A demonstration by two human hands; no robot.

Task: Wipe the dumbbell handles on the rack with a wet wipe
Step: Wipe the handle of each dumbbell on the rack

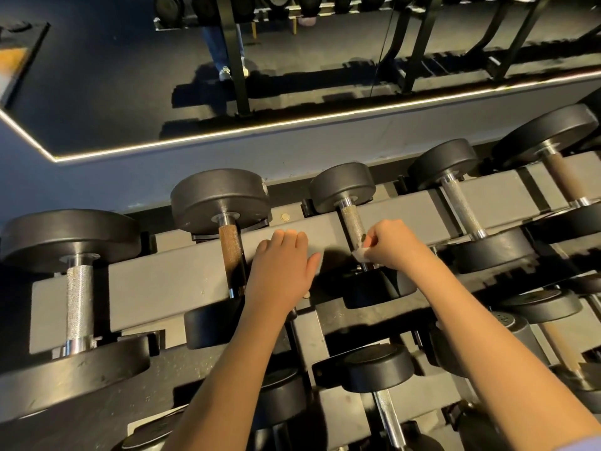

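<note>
Head view: your right hand pinches a small white wet wipe against the near end of the knurled steel handle of the middle black dumbbell on the grey metal rack, top tier. Your left hand lies flat and relaxed on the rack's front rail, holding nothing. You look mid-wipe on this handle. Next, I'd judge, draw the wipe along its length, then shift to a neighbouring handle.

dim, warm light with a glowing mirror edge, hard shadows, wide-angle bending, perhaps slight softness.
</note>
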